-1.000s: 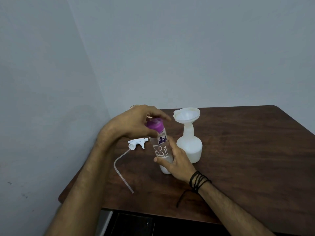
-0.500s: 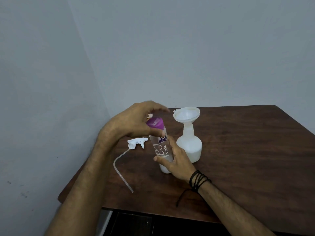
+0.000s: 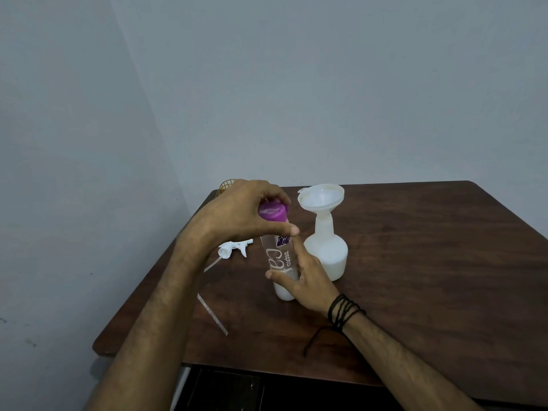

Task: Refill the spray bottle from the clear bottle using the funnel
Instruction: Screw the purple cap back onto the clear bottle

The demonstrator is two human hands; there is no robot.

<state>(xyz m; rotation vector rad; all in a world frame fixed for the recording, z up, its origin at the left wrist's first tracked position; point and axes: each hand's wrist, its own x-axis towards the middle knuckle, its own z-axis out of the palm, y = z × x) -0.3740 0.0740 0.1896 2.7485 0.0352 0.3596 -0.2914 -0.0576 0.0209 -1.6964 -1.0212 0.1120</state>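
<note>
On the dark wooden worktop (image 3: 415,277), near its left side, the clear bottle (image 3: 280,262) stands upright with a purple cap (image 3: 272,212) on top. Its wall carries printed lettering and a small purple mark, and a white liquid shows in its lowest part; above that the bottle looks clear. The right hand (image 3: 302,277) grips the bottle's body from the near right side, thumb across the front and fingers curled round the back; black cords circle that wrist. The left hand (image 3: 240,215) reaches over from the left and holds the purple cap, fingers curled over its top and thumb pressed against the bottle's neck just below it.

Just beside the clear bottle, to its right, the white spray bottle (image 3: 326,253) stands upright with its head off. A white funnel (image 3: 321,198) sits in its neck, mouth upward; the bowl looks empty. The bottle's wall is translucent, and how much it holds cannot be told.

The spray head (image 3: 234,249) lies on the worktop left of the clear bottle, its thin dip tube (image 3: 212,314) trailing toward the near edge.
</note>
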